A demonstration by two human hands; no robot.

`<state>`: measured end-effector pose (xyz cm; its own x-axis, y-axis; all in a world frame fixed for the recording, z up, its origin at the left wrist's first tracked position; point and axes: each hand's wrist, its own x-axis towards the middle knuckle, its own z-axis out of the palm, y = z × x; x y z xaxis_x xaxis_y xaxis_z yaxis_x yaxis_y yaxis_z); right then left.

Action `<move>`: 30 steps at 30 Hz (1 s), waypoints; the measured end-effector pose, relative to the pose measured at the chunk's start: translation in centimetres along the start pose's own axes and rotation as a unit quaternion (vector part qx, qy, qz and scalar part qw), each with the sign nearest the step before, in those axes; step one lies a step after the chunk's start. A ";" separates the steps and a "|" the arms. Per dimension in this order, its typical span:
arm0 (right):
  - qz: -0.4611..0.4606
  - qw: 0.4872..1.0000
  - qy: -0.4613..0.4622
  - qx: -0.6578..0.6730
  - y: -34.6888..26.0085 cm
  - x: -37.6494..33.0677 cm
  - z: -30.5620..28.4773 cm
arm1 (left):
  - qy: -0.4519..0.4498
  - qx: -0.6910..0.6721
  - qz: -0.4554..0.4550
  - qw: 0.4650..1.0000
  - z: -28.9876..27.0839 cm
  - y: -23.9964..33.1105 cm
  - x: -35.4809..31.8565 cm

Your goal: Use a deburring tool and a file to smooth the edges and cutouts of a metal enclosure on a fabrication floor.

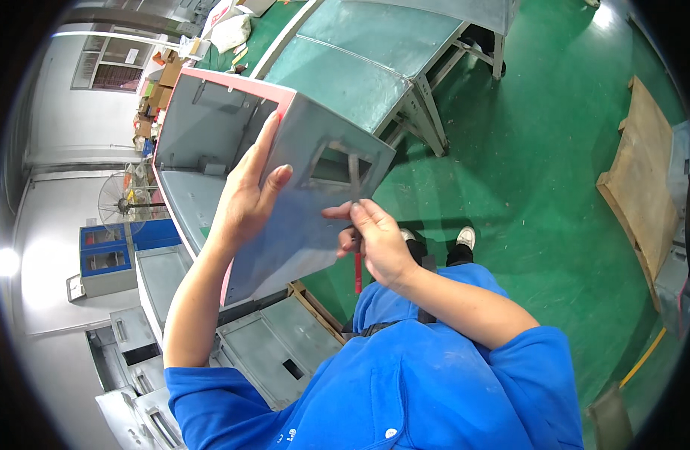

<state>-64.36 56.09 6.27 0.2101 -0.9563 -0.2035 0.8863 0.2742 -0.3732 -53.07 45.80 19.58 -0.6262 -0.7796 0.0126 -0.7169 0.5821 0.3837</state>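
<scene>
A grey sheet-metal box (285, 187) with a pink-edged open side is shown held up at the centre of the view, above a stack of similar grey metal housings (277, 345) at lower left. The left hand (247, 199) is laid flat against the near wall of the box, fingers spread and thumb pressed to the panel, so the box is steadied rather than clasped. The right hand (379, 244) is closed around a red-handled tool (357, 255), whose shaft is directed up into a cut-out window in the box's near face. The tool's tip cannot be made out.

Risk: since the box is braced only by an open palm, it is judged that a hard push from the tool could tip or slide it off the stack below. A slip of the tool at the cut-out could bring the fingers against the sheet edge.

Contents: the box interior is seen at far left, bare except for small brackets; the lower housings appear hollow.
</scene>
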 end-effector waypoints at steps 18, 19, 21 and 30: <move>-0.015 0.984 0.161 -0.078 11.9 -5.6 -1.6 | 0.253 0.034 0.265 0.930 -1.3 -1.7 -4.3; -0.016 0.981 0.178 -0.077 12.8 -6.3 -1.5 | 0.257 0.030 0.287 0.922 -1.4 -1.2 -5.6; -0.027 0.974 0.207 -0.088 15.5 -7.5 -1.6 | 0.243 0.042 0.307 0.919 -2.6 -1.8 -9.0; -0.032 0.952 0.292 -0.084 25.1 -11.0 0.0 | 0.136 -0.018 0.232 0.963 -3.4 -11.0 -19.2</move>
<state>-44.44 73.46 -0.83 -0.1518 -0.7647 -0.6262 0.8007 0.2764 -0.5316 -32.15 53.60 18.29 -0.7696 -0.4719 0.4301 -0.3653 0.8779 0.3096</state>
